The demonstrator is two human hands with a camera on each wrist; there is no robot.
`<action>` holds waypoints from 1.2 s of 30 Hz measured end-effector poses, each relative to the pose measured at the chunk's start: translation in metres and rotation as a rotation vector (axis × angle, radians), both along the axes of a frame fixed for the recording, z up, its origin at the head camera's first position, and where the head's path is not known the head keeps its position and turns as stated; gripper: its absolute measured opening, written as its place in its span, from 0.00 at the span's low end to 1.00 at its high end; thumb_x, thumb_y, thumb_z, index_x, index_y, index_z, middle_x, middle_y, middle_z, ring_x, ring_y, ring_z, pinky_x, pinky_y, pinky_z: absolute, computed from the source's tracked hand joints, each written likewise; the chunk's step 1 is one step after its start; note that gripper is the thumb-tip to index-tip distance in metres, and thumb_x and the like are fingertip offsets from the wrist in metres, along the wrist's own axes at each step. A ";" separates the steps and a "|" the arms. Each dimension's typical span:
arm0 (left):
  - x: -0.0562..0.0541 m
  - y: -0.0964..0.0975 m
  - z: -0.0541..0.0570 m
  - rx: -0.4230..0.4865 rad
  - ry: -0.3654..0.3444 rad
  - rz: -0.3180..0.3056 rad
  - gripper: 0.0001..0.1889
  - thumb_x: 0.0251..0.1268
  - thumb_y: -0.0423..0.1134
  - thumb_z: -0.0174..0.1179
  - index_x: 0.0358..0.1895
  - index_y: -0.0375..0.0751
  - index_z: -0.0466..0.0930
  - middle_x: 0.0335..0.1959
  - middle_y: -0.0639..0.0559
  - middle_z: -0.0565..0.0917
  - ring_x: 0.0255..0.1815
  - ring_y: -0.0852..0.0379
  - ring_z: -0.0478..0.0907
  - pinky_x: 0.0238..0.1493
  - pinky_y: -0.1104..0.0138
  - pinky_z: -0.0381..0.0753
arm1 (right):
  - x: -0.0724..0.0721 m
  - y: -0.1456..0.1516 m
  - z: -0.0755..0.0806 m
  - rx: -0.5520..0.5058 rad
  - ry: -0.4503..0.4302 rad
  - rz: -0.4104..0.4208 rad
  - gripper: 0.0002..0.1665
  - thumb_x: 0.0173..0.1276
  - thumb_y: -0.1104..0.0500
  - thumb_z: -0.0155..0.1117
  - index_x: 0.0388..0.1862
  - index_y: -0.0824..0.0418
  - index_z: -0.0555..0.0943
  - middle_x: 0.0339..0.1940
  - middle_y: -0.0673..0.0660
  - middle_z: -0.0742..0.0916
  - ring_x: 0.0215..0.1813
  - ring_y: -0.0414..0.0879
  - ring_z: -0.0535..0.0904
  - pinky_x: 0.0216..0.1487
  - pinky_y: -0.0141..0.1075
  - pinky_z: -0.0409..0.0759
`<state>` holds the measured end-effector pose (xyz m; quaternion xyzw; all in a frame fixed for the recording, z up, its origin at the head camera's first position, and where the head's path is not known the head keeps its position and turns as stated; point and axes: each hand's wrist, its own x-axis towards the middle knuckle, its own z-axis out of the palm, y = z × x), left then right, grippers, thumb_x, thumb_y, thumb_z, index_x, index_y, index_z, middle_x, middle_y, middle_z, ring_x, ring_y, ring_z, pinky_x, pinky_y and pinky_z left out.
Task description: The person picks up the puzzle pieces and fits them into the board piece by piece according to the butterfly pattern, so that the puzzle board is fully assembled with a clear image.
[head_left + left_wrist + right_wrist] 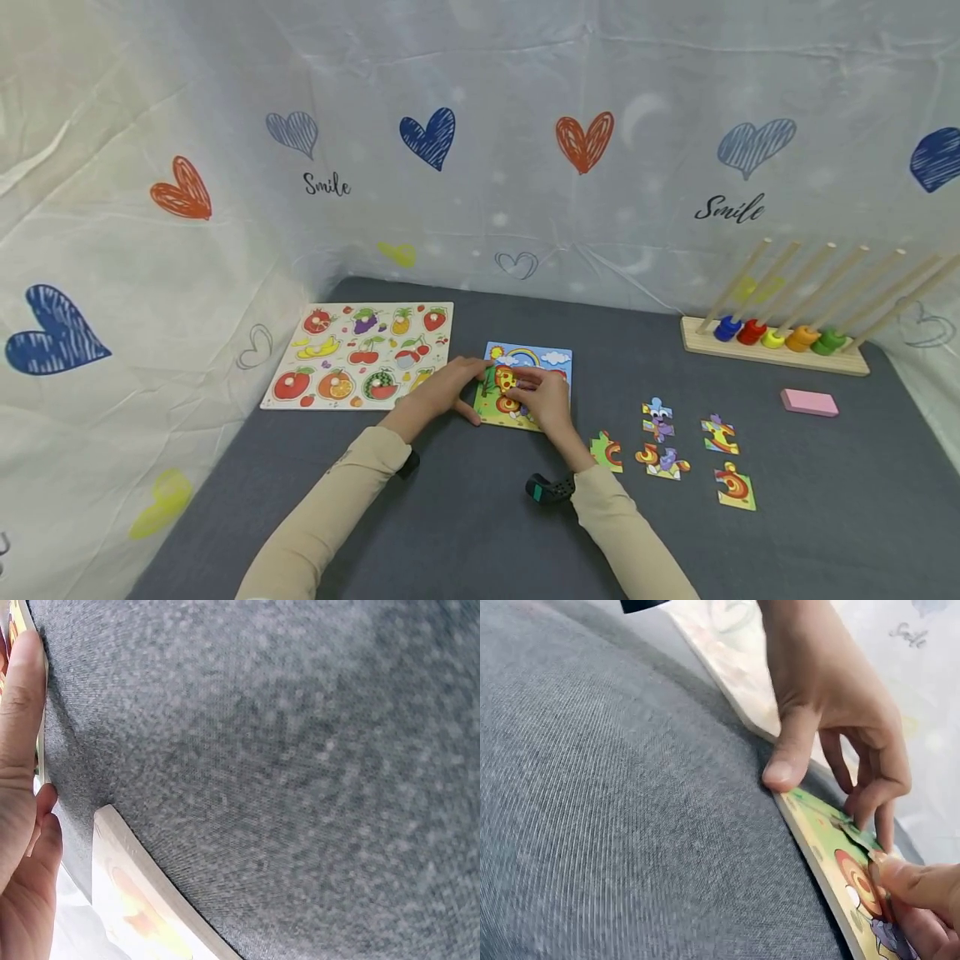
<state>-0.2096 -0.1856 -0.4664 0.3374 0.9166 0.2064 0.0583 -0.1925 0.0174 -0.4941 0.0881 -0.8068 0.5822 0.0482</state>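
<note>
A small picture puzzle board (525,352) with a rainbow and sun lies on the table. My left hand (447,386) holds its left side; the thumb (786,771) rests at the near corner and the other fingers bend over the board. From the right, my right hand (549,402) reaches over the board, pinching a puzzle piece (861,838) between thumb and fingertips. This piece sits tilted, one edge raised off the board. The right fingers hide part of it. Near my right forearm lies a loose green and orange piece (606,452).
Several more loose pieces, among them a purple one (657,419), lie to the right. A fruit board (345,354) stands left. At the back right is a peg rack (776,350) with coloured rings, and a pink block (809,402). A printed curtain (510,192) hangs behind.
</note>
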 end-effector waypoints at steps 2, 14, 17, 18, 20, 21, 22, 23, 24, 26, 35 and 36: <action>0.000 0.000 0.000 0.007 0.003 -0.002 0.42 0.38 0.48 0.78 0.58 0.31 0.72 0.57 0.41 0.77 0.54 0.45 0.73 0.57 0.56 0.73 | 0.000 -0.001 0.001 0.034 0.028 -0.004 0.19 0.52 0.71 0.74 0.46 0.70 0.85 0.40 0.66 0.87 0.40 0.55 0.86 0.39 0.43 0.84; 0.003 0.002 0.002 -0.013 0.012 -0.006 0.44 0.38 0.48 0.78 0.61 0.30 0.71 0.55 0.40 0.78 0.53 0.45 0.74 0.55 0.56 0.73 | -0.003 -0.002 0.005 0.209 0.072 0.004 0.22 0.50 0.69 0.76 0.47 0.67 0.86 0.39 0.62 0.88 0.31 0.48 0.83 0.30 0.37 0.80; 0.004 0.002 0.003 -0.016 0.012 0.005 0.47 0.38 0.49 0.78 0.64 0.30 0.68 0.51 0.42 0.79 0.52 0.46 0.74 0.56 0.57 0.73 | -0.003 -0.002 0.005 0.197 0.074 0.015 0.24 0.49 0.70 0.76 0.48 0.66 0.85 0.38 0.62 0.88 0.33 0.49 0.83 0.33 0.40 0.81; 0.004 0.002 0.003 -0.017 0.011 0.007 0.48 0.38 0.49 0.78 0.65 0.30 0.67 0.50 0.42 0.79 0.51 0.46 0.74 0.56 0.57 0.73 | -0.003 -0.002 0.006 0.191 0.074 0.017 0.24 0.49 0.70 0.77 0.49 0.66 0.85 0.38 0.62 0.88 0.34 0.50 0.83 0.34 0.41 0.81; 0.003 0.001 0.003 -0.018 0.009 0.009 0.49 0.38 0.49 0.77 0.66 0.29 0.66 0.48 0.43 0.80 0.51 0.46 0.74 0.56 0.57 0.73 | -0.003 -0.002 0.006 0.179 0.073 0.017 0.24 0.49 0.70 0.76 0.49 0.66 0.85 0.36 0.62 0.88 0.34 0.50 0.83 0.35 0.41 0.81; 0.003 0.001 0.003 -0.018 0.012 0.006 0.49 0.38 0.49 0.77 0.66 0.29 0.66 0.48 0.43 0.80 0.52 0.46 0.74 0.56 0.57 0.73 | -0.003 -0.002 0.006 0.173 0.072 0.018 0.24 0.49 0.70 0.76 0.48 0.67 0.85 0.34 0.62 0.87 0.33 0.50 0.82 0.35 0.41 0.81; 0.003 0.001 0.002 -0.018 0.014 0.005 0.49 0.38 0.49 0.77 0.66 0.29 0.66 0.49 0.42 0.80 0.52 0.46 0.74 0.56 0.57 0.73 | -0.003 -0.002 0.006 0.167 0.069 0.017 0.23 0.49 0.70 0.76 0.48 0.67 0.85 0.34 0.62 0.87 0.33 0.50 0.82 0.35 0.41 0.81; 0.002 0.001 0.002 -0.015 0.013 0.004 0.49 0.38 0.49 0.77 0.66 0.30 0.66 0.50 0.42 0.79 0.52 0.46 0.74 0.56 0.57 0.73 | -0.003 -0.002 0.006 0.162 0.065 0.016 0.23 0.49 0.71 0.75 0.47 0.67 0.85 0.33 0.62 0.86 0.32 0.50 0.81 0.34 0.41 0.81; 0.002 0.001 0.002 -0.013 0.013 0.002 0.49 0.38 0.49 0.77 0.66 0.30 0.67 0.51 0.42 0.79 0.52 0.46 0.73 0.56 0.57 0.73 | -0.003 -0.002 0.006 0.158 0.062 0.014 0.22 0.49 0.71 0.75 0.47 0.67 0.85 0.32 0.62 0.86 0.32 0.50 0.81 0.34 0.41 0.81; 0.001 0.000 0.001 -0.007 0.014 -0.002 0.47 0.38 0.49 0.77 0.64 0.30 0.68 0.53 0.41 0.78 0.52 0.46 0.73 0.56 0.57 0.73 | -0.003 -0.002 0.006 0.149 0.056 0.011 0.22 0.50 0.71 0.75 0.46 0.67 0.85 0.32 0.62 0.86 0.31 0.50 0.81 0.34 0.40 0.81; -0.001 0.001 0.001 0.011 -0.008 -0.009 0.36 0.39 0.47 0.78 0.52 0.32 0.74 0.63 0.40 0.74 0.56 0.45 0.72 0.58 0.56 0.72 | -0.002 -0.004 0.004 0.120 0.082 -0.007 0.19 0.50 0.72 0.75 0.44 0.70 0.85 0.32 0.64 0.86 0.32 0.52 0.81 0.36 0.43 0.81; 0.000 0.001 0.001 0.009 -0.004 -0.009 0.38 0.39 0.48 0.78 0.55 0.32 0.73 0.61 0.40 0.75 0.55 0.45 0.72 0.57 0.56 0.72 | -0.002 -0.004 0.004 0.125 0.084 -0.007 0.19 0.50 0.71 0.75 0.43 0.70 0.85 0.32 0.64 0.86 0.32 0.52 0.80 0.36 0.43 0.80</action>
